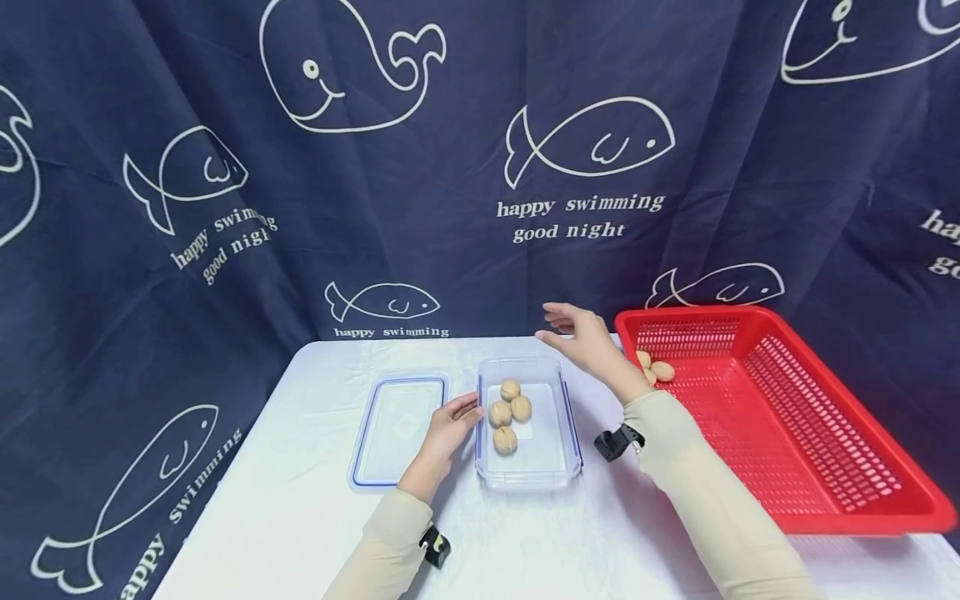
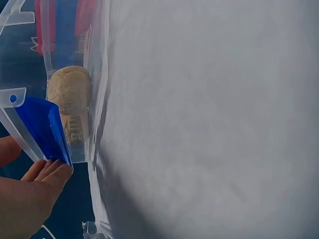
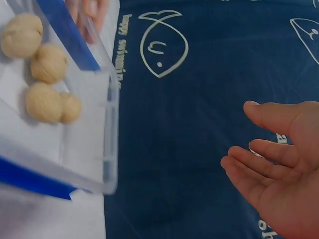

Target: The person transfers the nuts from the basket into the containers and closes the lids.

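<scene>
A clear plastic food container (image 1: pixel 555 467) with blue side latches stands on the table, several walnuts (image 1: pixel 505 440) lying in it toward its left side. My left hand (image 1: pixel 446 429) is at the container's left wall. In the left wrist view its fingertips touch the lower edge of a blue latch (image 2: pixel 47 129), with the thumb close to the rim. My right hand (image 1: pixel 588 337) is raised past the container's far right corner, between it and the red basket. Its palm shows in the right wrist view, fingers loosely extended and nothing held.
The container's lid (image 1: pixel 397 429), clear with a blue seal, lies flat to the left. At the right, a red plastic basket (image 1: pixel 847 523) holds several walnuts (image 1: pixel 662 371) near its far left corner, partly behind my right arm. A dark blue printed curtain (image 1: pixel 450 250) hangs behind the white-covered table.
</scene>
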`<state>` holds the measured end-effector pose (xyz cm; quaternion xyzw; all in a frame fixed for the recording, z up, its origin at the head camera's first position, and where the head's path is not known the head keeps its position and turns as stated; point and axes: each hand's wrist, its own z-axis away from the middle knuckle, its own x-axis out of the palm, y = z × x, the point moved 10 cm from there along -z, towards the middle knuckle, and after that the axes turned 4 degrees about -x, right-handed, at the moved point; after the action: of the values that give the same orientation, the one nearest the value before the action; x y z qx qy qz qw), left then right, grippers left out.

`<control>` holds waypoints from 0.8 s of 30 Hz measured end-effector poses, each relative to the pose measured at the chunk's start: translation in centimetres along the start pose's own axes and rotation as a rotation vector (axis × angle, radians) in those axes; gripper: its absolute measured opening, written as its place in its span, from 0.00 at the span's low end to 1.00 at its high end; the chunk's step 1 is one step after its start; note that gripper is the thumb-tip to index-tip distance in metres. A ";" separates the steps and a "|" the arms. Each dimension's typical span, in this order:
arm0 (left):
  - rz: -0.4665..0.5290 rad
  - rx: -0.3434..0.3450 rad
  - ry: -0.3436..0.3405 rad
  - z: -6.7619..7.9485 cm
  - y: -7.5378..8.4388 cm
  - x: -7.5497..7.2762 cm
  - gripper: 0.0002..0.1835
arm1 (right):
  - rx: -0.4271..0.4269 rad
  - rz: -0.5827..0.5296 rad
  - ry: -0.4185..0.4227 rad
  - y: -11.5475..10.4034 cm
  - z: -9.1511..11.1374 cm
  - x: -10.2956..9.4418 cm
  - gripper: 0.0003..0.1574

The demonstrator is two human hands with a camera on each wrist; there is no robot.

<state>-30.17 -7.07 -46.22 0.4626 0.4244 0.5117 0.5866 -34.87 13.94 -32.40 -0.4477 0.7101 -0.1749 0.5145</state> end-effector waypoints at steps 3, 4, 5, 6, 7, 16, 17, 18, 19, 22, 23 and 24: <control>0.004 -0.004 -0.001 -0.1 -0.1 0.0 0.23 | 0.006 0.008 0.004 0.4 -0.2 -1.3 0.31; 0.007 -0.005 -0.001 -0.1 -0.2 0.0 0.23 | 0.011 0.010 0.006 0.5 -0.2 -1.8 0.31; 0.004 -0.001 -0.002 -0.2 -0.2 -0.1 0.23 | 0.016 0.012 0.007 0.7 -0.2 -2.3 0.31; 0.004 0.000 -0.004 -0.2 -0.3 -0.1 0.23 | 0.022 0.013 0.008 0.9 -0.2 -2.7 0.31; 0.002 0.002 -0.006 -0.3 -0.3 0.0 0.23 | 0.028 0.012 0.011 1.1 -0.1 -3.2 0.31; -0.014 -0.006 -0.001 -0.3 -0.3 -0.1 0.23 | 0.031 -0.039 0.066 3.2 0.5 -6.6 0.30; -0.015 -0.006 -0.001 -0.5 -0.5 -0.1 0.23 | 0.027 -0.041 0.074 3.5 0.6 -7.0 0.30; -0.018 -0.003 -0.001 -0.6 -0.6 -0.1 0.23 | 0.021 -0.040 0.084 3.7 0.8 -7.3 0.29; -0.019 -0.004 -0.001 -0.9 -0.9 -0.2 0.23 | 0.019 -0.035 0.092 3.9 0.9 -7.6 0.29; -0.013 -0.001 0.001 -1.8 -1.9 -0.3 0.23 | 0.008 -0.011 0.123 4.7 1.2 -8.6 0.28; -0.013 0.000 0.004 -2.1 -2.3 -0.4 0.23 | 0.007 -0.002 0.133 5.1 1.4 -8.9 0.28; -0.010 -0.001 0.008 -2.4 -2.6 -0.4 0.23 | 0.010 0.003 0.142 5.4 1.5 -9.2 0.28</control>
<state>-32.03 -7.37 -49.24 0.4582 0.4288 0.5109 0.5875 -35.39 24.71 -31.56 -0.4307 0.7445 -0.2092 0.4653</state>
